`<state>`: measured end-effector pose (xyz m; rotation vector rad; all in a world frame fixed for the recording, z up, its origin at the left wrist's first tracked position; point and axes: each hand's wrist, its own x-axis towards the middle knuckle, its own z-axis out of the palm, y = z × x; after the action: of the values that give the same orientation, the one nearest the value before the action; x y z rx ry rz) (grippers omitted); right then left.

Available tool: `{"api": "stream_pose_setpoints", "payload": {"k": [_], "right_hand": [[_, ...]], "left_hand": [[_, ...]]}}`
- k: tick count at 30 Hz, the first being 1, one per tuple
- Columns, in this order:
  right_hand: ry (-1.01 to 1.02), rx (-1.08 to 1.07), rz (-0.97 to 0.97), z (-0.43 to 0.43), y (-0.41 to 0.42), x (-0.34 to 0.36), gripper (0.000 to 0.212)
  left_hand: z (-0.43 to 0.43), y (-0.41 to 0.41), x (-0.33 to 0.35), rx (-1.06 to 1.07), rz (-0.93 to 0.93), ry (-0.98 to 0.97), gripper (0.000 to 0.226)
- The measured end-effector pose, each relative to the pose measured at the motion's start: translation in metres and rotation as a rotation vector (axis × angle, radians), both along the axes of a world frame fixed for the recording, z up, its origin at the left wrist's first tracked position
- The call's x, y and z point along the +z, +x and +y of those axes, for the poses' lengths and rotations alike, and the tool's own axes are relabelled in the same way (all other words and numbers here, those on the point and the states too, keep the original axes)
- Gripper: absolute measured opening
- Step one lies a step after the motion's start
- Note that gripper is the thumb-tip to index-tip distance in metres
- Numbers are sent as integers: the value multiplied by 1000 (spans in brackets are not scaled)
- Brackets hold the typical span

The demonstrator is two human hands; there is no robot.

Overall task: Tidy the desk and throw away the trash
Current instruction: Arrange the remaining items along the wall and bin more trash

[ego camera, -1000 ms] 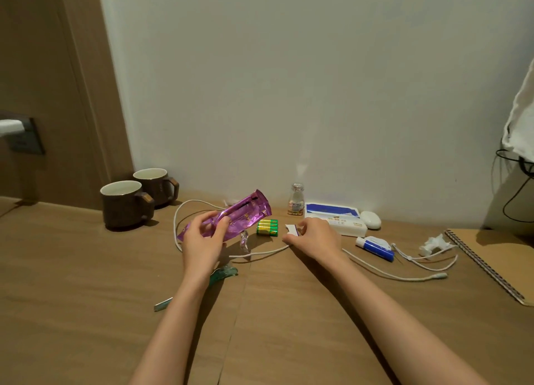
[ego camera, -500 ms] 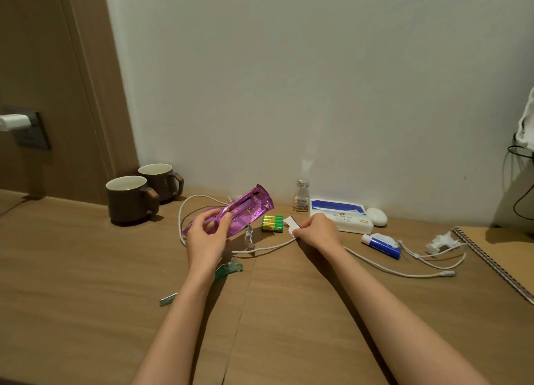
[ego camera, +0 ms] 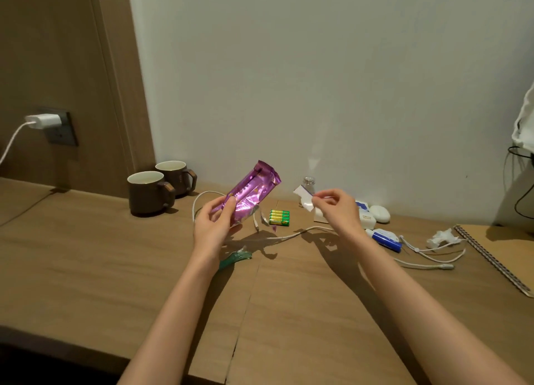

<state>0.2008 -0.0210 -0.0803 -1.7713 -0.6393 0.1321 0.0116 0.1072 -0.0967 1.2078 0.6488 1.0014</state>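
Both hands are now up off the light-brown wooden desk [ego camera: 86, 254]; half a second ago they lay low on it. The left hand [ego camera: 213, 225] grasps the shiny purple foil snack wrapper [ego camera: 252, 192] by its lower end, thumb across the front and fingers curled behind. The wrapper, earlier close to the desktop, now stands in the air with its free end pointing to 1 o'clock. The right hand [ego camera: 338, 211] pinches a small white paper scrap [ego camera: 302, 199] between thumb and forefinger, lifted clear of the desk at 3 o'clock from the wrapper. The green pack of batteries [ego camera: 279, 217] and the white cable [ego camera: 289, 235] lie unmoved below.
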Motion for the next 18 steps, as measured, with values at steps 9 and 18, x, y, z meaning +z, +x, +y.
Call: {"api": "stream_pose_setpoints", "payload": {"k": [9,18], "right_hand": [[84,298,-12,-58,-94,28,11],[110,603,54,-87,-194,-5,7]], "left_hand": [[-32,-84,18,41,89,208,30],[-66,-191,-2,97,218,244,23]]}}
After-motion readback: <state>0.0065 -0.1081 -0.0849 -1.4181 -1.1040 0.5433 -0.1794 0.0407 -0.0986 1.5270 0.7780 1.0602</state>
